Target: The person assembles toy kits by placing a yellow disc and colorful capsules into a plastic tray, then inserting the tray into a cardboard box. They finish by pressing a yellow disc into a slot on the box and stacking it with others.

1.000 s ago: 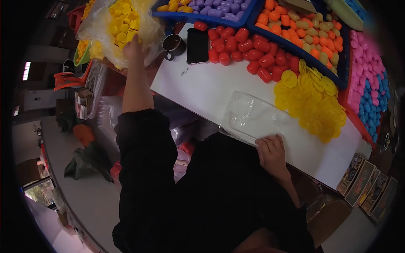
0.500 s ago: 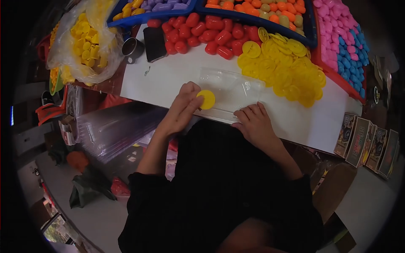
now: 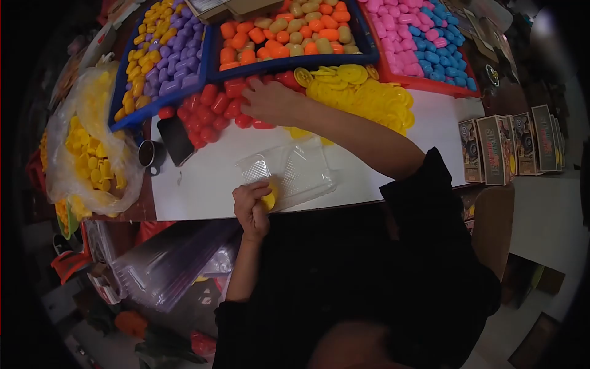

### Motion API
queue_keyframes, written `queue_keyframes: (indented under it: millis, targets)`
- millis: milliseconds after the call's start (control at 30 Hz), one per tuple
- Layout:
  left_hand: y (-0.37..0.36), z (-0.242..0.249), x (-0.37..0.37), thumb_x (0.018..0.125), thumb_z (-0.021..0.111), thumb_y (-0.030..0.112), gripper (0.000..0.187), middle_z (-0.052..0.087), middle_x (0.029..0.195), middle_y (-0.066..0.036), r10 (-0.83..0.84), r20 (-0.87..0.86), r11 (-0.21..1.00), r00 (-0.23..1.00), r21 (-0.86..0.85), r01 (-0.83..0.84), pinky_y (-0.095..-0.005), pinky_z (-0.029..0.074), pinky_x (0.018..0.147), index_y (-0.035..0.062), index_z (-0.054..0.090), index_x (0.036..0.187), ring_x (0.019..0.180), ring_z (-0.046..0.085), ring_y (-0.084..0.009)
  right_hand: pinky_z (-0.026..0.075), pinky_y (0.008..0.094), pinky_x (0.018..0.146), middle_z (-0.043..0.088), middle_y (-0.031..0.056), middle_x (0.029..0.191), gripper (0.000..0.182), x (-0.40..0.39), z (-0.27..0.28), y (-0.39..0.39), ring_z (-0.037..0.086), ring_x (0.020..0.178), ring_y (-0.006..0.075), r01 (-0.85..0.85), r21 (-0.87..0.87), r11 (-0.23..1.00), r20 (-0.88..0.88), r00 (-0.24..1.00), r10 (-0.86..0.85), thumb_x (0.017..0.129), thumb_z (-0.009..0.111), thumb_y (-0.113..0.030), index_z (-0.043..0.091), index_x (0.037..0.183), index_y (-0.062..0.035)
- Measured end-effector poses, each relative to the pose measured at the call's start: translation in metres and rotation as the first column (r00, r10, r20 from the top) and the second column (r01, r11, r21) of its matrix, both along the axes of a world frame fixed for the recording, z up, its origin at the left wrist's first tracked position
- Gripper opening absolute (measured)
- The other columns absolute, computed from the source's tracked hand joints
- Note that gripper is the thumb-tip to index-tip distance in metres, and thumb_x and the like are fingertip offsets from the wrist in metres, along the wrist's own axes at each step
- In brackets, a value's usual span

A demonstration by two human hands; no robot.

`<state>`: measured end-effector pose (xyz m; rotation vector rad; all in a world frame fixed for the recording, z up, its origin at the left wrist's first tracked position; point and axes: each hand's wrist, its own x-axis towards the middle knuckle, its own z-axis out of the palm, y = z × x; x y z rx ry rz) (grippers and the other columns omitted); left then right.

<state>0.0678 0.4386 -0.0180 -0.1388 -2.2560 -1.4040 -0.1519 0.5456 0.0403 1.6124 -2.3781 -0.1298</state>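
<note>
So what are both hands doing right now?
Left hand: closed on a yellow disc, by the clear tray.
Right hand: at the red pieces; can't tell if it's gripping one.

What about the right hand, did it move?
Yes. The right hand moved forward toward the blue trays and is now at the red pieces.

Dark mug (image 3: 147,154) beside black phone (image 3: 176,141)

Two blue trays (image 3: 295,65), one red tray (image 3: 430,87), one mug (image 3: 147,154), one black phone (image 3: 176,140) and one clear container (image 3: 302,175) top the table (image 3: 203,194).
</note>
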Motion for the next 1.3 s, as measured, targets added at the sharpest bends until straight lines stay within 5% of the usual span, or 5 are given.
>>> queue_keyframes:
  millis: [167,433,667,933,1300]
  targets:
    - [0.005,-0.006,-0.001,0.078,0.054,0.006,0.007,0.063,0.090,-0.012,0.043,0.010,0.994,0.999,0.097,-0.044,-0.0331,0.039,0.080,0.0042,0.059,0.083,0.083,0.054,-0.0243,0.050,0.0396,0.067,0.058,0.0136,0.085,0.013,-0.049,0.053,0.121,0.058,0.080,0.0317,0.386,-0.693,0.608,0.280,0.922,-0.266,0.079,0.057,-0.014,0.055,0.089,-0.0054]
    - [0.005,-0.007,-0.002,0.080,0.058,0.005,0.005,0.059,0.087,-0.013,0.055,0.099,0.990,0.994,0.127,-0.068,-0.0331,0.043,0.075,0.0028,0.053,0.080,0.084,0.054,-0.0259,0.050,0.0402,0.071,0.064,0.0189,0.097,0.030,-0.215,0.007,0.318,0.062,0.085,0.0360,0.646,-0.621,0.444,0.160,0.659,-0.735,0.078,0.065,-0.027,0.059,0.095,-0.0029]
    - [0.009,0.000,-0.003,0.085,0.054,0.012,0.012,0.056,0.091,-0.015,0.061,0.161,0.985,0.985,0.148,-0.085,-0.0325,0.043,0.078,0.0009,0.051,0.081,0.084,0.054,-0.0244,0.052,0.0374,0.068,0.064,0.0188,0.090,0.039,-0.248,-0.008,0.283,0.065,0.078,0.0280,0.917,-0.398,-0.031,0.841,0.351,-0.412,0.075,0.067,-0.034,0.061,0.097,-0.0019]
    - [0.005,0.000,0.000,0.085,0.053,0.012,0.012,0.056,0.092,-0.016,0.059,0.200,0.988,0.978,0.128,-0.086,-0.0335,0.043,0.079,0.0007,0.050,0.082,0.086,0.054,-0.0247,0.050,0.0376,0.070,0.066,0.0140,0.085,0.031,-0.211,0.038,0.358,0.064,0.081,0.0279,0.773,-0.527,0.353,0.386,0.588,-0.710,0.073,0.067,-0.034,0.063,0.089,-0.0079]
    - [0.004,0.000,0.002,0.085,0.052,0.010,0.010,0.055,0.094,-0.017,0.039,0.215,0.990,0.976,0.125,-0.067,-0.0336,0.042,0.081,0.0009,0.050,0.085,0.088,0.054,-0.0246,0.051,0.0427,0.066,0.056,0.0118,0.106,0.030,-0.154,0.026,0.399,0.062,0.081,0.0319,0.846,0.214,0.489,-0.169,0.525,-0.834,0.072,0.064,-0.016,0.058,0.102,-0.0162]
